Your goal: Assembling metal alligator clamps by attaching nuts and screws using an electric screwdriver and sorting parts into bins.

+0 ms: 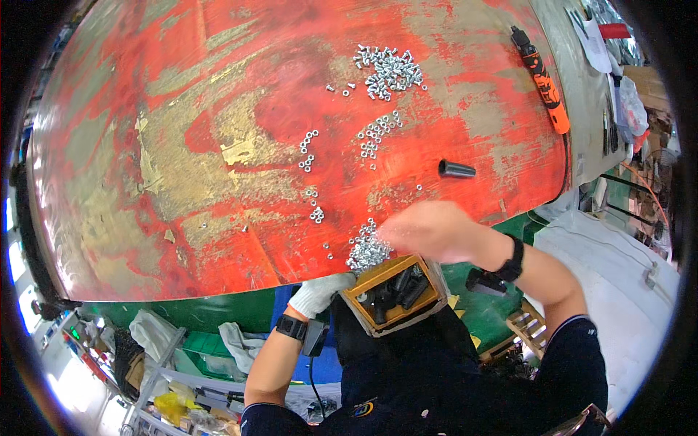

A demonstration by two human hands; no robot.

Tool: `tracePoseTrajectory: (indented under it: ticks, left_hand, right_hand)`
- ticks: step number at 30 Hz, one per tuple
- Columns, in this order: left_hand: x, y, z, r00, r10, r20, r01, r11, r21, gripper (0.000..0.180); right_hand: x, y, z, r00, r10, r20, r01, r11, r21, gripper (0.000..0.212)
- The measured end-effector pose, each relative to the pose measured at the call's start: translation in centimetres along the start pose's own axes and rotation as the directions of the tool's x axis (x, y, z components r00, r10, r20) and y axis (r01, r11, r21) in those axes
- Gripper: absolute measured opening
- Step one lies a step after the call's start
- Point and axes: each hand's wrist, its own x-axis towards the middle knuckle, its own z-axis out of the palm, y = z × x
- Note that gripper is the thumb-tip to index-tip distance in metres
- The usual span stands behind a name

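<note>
My left hand [320, 295], in a white glove, is at the table's near edge with its fingers against the left corner of a small yellow-brown box [366, 283]. The box is tilted at the edge and holds several black cylindrical pieces [396, 291]. Just above it on the table lies a heap of small silvery nuts [368, 251]. My bare right hand [429, 231] hovers beside that heap, over the box's far side. Motion smears its fingers, so I cannot see whether anything is in them.
The table [218, 145] has a worn red surface. Farther off are a pile of bolts [392, 75], scattered nuts [378, 134] and a row of nuts [307, 152]. A black sleeve-like tube [457, 169] lies at the right, and an orange-black power screwdriver [542, 81] near the right edge.
</note>
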Motion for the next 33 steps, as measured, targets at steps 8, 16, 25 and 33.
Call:
tracePoseTrajectory:
  ticks: [8,16,25,33]
  left_hand:
    - [-0.3,-1.6,-0.4,0.915,0.385,0.116,-0.4,0.841,0.363,0.013]
    - [-0.7,-1.7,-1.1,0.849,0.473,0.234,-0.499,0.577,0.646,0.022]
    - [-1.6,-1.0,-1.0,0.948,0.285,0.146,-0.319,0.823,0.469,0.015]
    - [-1.6,-0.2,-0.5,0.989,0.136,0.063,-0.145,0.978,0.152,0.015]
  right_hand:
    - [-3.0,2.7,0.7,0.846,0.157,-0.51,-0.212,0.976,-0.051,0.067]
    - [-1.1,3.5,0.6,0.741,-0.2,-0.641,-0.104,0.909,-0.404,0.053]
    - [-0.8,1.7,4.7,0.956,-0.136,-0.262,0.01,0.901,-0.434,0.103]
    - [2.3,0.7,7.3,0.92,-0.336,-0.201,0.207,0.852,-0.481,0.087]
